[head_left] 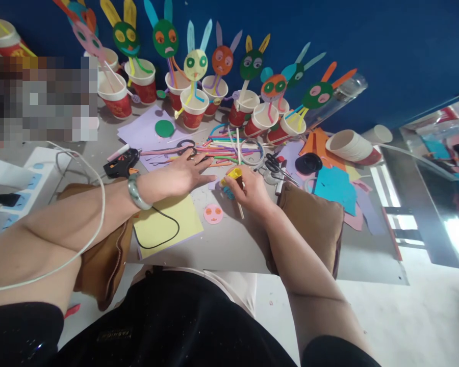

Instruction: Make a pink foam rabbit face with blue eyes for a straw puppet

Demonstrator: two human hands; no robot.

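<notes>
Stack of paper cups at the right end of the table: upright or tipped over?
Tipped over. The stack of paper cups lies on its side on coloured paper, its open mouth facing left.

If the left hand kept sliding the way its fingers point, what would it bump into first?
Probably the yellow paper piece pinched in the right hand. The left hand lies flat, fingertips pointing right, very near it, though depth is hard to judge.

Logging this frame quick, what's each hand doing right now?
Left hand: open, flat on the table by the straws, holding nothing.
Right hand: closed on a yellow piece and a stick.
</notes>
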